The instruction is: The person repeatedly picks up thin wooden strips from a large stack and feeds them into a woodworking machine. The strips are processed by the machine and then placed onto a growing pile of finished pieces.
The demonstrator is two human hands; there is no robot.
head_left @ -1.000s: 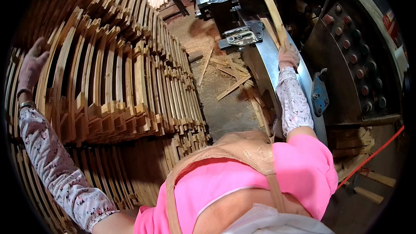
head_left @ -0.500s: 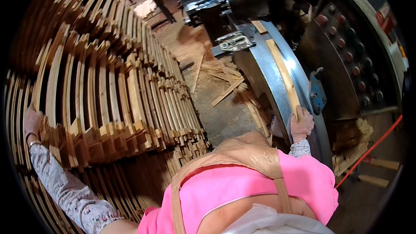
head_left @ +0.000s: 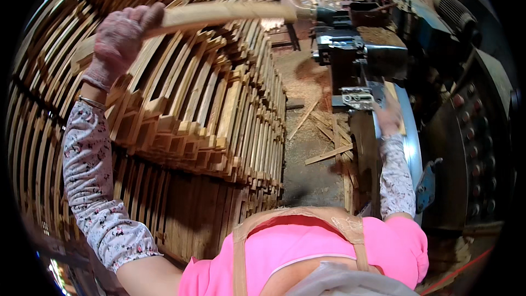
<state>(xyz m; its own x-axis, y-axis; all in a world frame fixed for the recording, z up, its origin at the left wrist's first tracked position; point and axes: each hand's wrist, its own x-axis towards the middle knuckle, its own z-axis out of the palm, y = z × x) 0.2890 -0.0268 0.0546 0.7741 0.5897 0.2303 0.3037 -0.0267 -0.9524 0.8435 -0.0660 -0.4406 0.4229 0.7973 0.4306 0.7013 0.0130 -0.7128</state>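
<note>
Hands in thin gloves work at two spots. Upper left of the frame, the left hand [head_left: 121,33] is clamped around a long pale wooden slat [head_left: 219,13], which runs from the fist toward the upper centre, above a tall stack of slats [head_left: 219,115] filling the left half. Right of centre, the right hand [head_left: 388,116] rests on a wooden piece [head_left: 395,107] on the curved metal machine table [head_left: 412,153]; it is blurred, so its grip cannot be told. Sawdust and scraps [head_left: 323,131] cover the floor between.
</note>
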